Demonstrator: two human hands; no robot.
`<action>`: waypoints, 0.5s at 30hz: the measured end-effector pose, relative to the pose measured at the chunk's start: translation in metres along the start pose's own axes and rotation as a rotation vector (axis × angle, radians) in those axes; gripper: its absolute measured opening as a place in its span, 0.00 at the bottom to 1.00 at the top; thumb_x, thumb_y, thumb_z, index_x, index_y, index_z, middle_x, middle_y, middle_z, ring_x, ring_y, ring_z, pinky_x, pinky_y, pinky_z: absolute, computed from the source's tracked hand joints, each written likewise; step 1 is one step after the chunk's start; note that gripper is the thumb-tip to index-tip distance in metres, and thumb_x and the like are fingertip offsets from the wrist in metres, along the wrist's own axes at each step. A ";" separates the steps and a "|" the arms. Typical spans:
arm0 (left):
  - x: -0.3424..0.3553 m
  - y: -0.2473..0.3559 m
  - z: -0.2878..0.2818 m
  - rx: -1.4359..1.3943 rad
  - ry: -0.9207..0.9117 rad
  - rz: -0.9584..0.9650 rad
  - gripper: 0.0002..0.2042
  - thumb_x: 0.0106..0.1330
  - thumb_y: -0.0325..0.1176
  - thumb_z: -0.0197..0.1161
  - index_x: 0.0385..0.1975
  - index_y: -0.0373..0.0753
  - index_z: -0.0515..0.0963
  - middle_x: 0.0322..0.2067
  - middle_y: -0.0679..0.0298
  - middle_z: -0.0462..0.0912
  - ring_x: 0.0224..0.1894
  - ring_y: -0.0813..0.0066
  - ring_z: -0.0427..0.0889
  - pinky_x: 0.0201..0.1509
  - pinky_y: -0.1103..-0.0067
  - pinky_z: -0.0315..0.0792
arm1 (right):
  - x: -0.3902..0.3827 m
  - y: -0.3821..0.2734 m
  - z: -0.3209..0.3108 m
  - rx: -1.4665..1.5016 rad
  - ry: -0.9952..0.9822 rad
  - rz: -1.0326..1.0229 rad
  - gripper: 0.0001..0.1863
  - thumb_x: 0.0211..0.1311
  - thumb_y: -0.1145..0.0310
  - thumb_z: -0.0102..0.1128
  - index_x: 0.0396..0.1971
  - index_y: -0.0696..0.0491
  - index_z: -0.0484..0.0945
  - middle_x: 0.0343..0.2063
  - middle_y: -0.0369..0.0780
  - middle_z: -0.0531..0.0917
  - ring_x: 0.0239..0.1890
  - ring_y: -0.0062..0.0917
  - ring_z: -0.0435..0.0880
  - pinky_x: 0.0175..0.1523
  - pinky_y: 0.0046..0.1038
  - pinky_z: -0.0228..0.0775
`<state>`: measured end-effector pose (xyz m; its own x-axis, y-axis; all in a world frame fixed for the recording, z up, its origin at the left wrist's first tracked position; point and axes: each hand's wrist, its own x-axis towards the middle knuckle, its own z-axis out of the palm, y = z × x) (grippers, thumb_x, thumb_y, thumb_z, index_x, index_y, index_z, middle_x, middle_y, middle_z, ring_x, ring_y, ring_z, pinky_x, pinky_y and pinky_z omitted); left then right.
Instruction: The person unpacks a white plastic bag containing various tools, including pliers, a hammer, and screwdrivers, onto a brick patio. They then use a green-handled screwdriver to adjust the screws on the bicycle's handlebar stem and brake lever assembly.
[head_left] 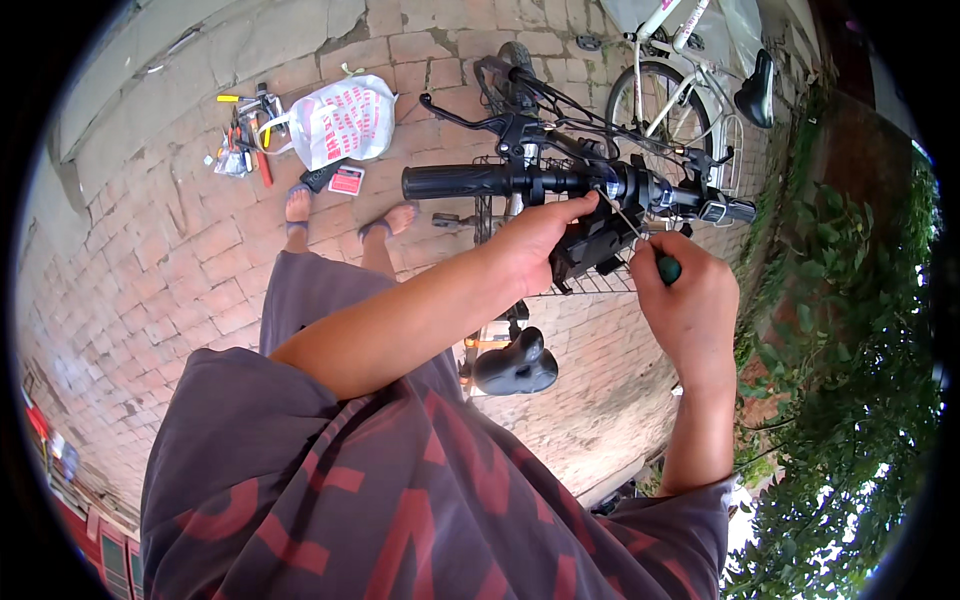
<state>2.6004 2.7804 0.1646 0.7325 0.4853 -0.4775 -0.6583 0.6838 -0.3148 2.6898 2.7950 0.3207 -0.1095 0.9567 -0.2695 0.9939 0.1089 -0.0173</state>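
Note:
A bicycle's handlebar (470, 181) with black grips crosses in front of me. My left hand (535, 245) is closed around the near side of a black plastic bracket (590, 240) at the middle of the bar, its thumb on top; most of its fingers are hidden behind the bracket. My right hand (690, 290) is wrapped round the dark green handle of a screwdriver (668, 268). The thin metal shaft slants up and left from that fist to the clamp area beside my left thumb. Whether its tip sits in a screw is too small to tell.
A brake lever (465, 115) juts out beyond the left grip. Below the bar is the black saddle (515, 365). A white bicycle (665, 95) stands at the far right. On the brick paving (170, 270) lie a white plastic bag (345, 120) and several loose tools (262, 150). Leafy plants (840, 400) border the right.

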 end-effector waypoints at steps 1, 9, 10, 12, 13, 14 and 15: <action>0.000 0.000 -0.001 -0.004 -0.001 0.003 0.13 0.70 0.40 0.56 0.44 0.36 0.76 0.40 0.59 0.82 0.41 0.71 0.84 0.49 0.76 0.78 | 0.003 -0.001 -0.002 -0.002 -0.002 -0.004 0.09 0.55 0.63 0.62 0.22 0.51 0.81 0.15 0.45 0.79 0.21 0.43 0.80 0.26 0.37 0.71; 0.000 0.001 0.002 -0.049 -0.009 0.009 0.13 0.70 0.38 0.55 0.44 0.34 0.76 0.41 0.57 0.82 0.41 0.69 0.84 0.50 0.73 0.79 | 0.019 -0.006 -0.013 0.021 -0.118 0.070 0.09 0.54 0.64 0.61 0.22 0.53 0.81 0.18 0.47 0.80 0.22 0.44 0.80 0.28 0.37 0.72; -0.001 0.001 0.004 -0.041 0.008 0.013 0.13 0.70 0.38 0.55 0.44 0.34 0.76 0.41 0.57 0.82 0.41 0.69 0.84 0.50 0.73 0.79 | 0.018 -0.006 -0.012 0.018 -0.120 0.067 0.09 0.54 0.64 0.61 0.22 0.53 0.81 0.18 0.47 0.80 0.22 0.44 0.80 0.28 0.37 0.72; -0.002 0.002 0.004 -0.062 0.002 0.014 0.13 0.70 0.38 0.55 0.44 0.34 0.76 0.41 0.57 0.82 0.41 0.69 0.84 0.50 0.73 0.79 | 0.015 -0.007 -0.011 -0.035 -0.104 0.019 0.09 0.55 0.64 0.61 0.22 0.53 0.79 0.16 0.45 0.80 0.22 0.42 0.80 0.27 0.37 0.71; -0.003 0.002 0.005 -0.078 -0.003 0.014 0.13 0.70 0.38 0.55 0.44 0.34 0.76 0.41 0.56 0.82 0.42 0.69 0.84 0.50 0.73 0.79 | 0.015 -0.009 -0.012 -0.038 -0.106 0.018 0.09 0.55 0.64 0.61 0.22 0.53 0.79 0.16 0.45 0.80 0.22 0.42 0.80 0.27 0.37 0.71; -0.005 0.003 0.006 -0.082 -0.005 0.013 0.13 0.70 0.38 0.55 0.44 0.34 0.76 0.41 0.56 0.82 0.42 0.69 0.84 0.50 0.73 0.79 | 0.015 -0.010 -0.014 -0.129 -0.100 -0.093 0.09 0.56 0.64 0.61 0.21 0.52 0.77 0.15 0.44 0.79 0.20 0.40 0.80 0.26 0.37 0.70; -0.006 0.003 0.008 -0.077 -0.006 0.019 0.13 0.70 0.38 0.55 0.44 0.34 0.76 0.41 0.56 0.82 0.42 0.69 0.84 0.50 0.73 0.79 | 0.016 -0.010 -0.014 -0.220 -0.092 -0.202 0.10 0.56 0.64 0.61 0.21 0.52 0.75 0.13 0.42 0.77 0.18 0.38 0.79 0.24 0.36 0.68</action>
<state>2.5951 2.7834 0.1728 0.7205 0.5015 -0.4789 -0.6834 0.6305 -0.3680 2.6780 2.8126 0.3303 -0.2927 0.8824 -0.3683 0.9245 0.3595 0.1266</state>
